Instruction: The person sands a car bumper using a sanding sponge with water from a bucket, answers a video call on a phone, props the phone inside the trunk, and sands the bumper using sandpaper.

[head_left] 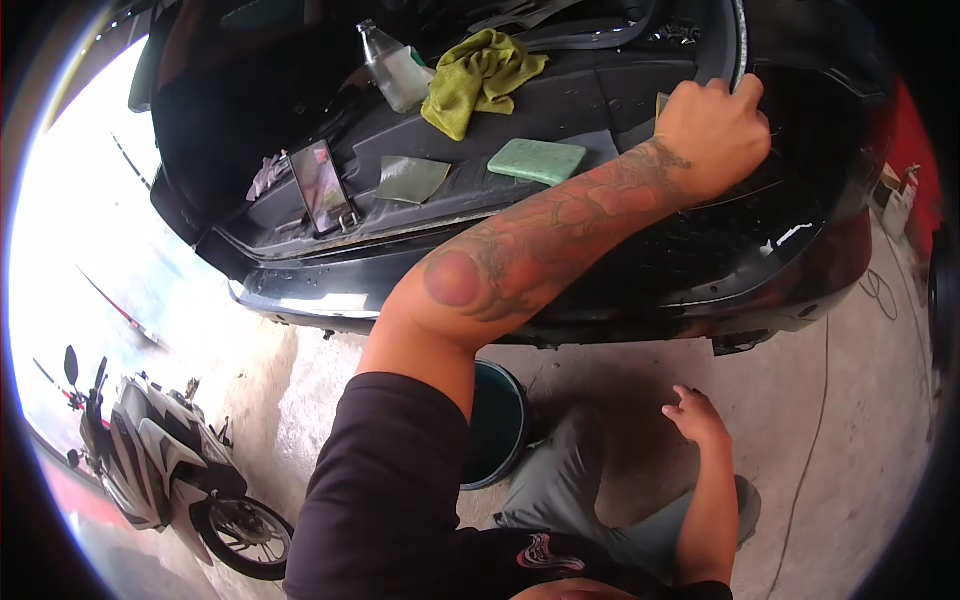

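My left arm, tattooed along the forearm, crosses over the rear of a black car (600,265). At its end my left hand (715,138) is closed with curled fingers, down at the right side of the open trunk; whatever is under the fingers is hidden. A small yellowish edge shows beside that wrist, too little to name. Lower right, my right hand (697,415) hangs near my knee, fingers partly stretched, holding nothing visible. On the trunk sill near the left forearm lie a pale green rectangular block (536,161) and a grey sheet like sandpaper (413,179).
A clear bottle (395,75) lies near a crumpled olive-yellow cloth (478,82). Left of them rests a phone (320,187). Below the bumper stands a dark bucket (495,425). A motorcycle (165,455) is parked at lower left, and a cable (822,420) runs over the concrete floor.
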A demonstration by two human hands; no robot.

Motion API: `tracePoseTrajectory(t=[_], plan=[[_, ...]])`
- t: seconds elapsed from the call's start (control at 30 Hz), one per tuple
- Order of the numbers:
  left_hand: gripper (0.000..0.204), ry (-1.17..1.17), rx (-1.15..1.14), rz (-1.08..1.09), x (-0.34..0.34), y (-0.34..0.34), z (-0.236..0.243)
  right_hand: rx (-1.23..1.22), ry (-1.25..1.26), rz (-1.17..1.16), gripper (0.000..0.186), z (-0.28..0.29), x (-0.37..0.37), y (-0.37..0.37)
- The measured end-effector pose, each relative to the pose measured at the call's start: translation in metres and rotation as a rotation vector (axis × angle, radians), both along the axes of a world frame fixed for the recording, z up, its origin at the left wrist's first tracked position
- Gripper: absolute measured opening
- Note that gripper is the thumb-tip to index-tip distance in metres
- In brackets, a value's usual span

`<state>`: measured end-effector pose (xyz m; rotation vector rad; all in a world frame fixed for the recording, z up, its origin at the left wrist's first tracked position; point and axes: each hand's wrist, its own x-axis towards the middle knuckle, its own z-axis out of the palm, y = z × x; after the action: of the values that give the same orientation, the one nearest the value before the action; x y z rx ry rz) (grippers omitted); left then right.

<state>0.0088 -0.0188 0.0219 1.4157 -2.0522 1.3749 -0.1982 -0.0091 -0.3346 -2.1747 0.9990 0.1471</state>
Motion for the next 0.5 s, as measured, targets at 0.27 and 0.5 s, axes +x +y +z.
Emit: tracePoseTrajectory(t=[0.27,0.5], plan=[[0.009,0.002,-0.036,-0.034,-0.012,-0.013,0.0,0.021,0.007,-0.01,0.059,0.009,0.001,0.002],[0.009,0.038,-0.054,-0.016,0.009,0.002,0.004,0.011,0.0,0.012,0.059,0.008,0.01,0.004]])
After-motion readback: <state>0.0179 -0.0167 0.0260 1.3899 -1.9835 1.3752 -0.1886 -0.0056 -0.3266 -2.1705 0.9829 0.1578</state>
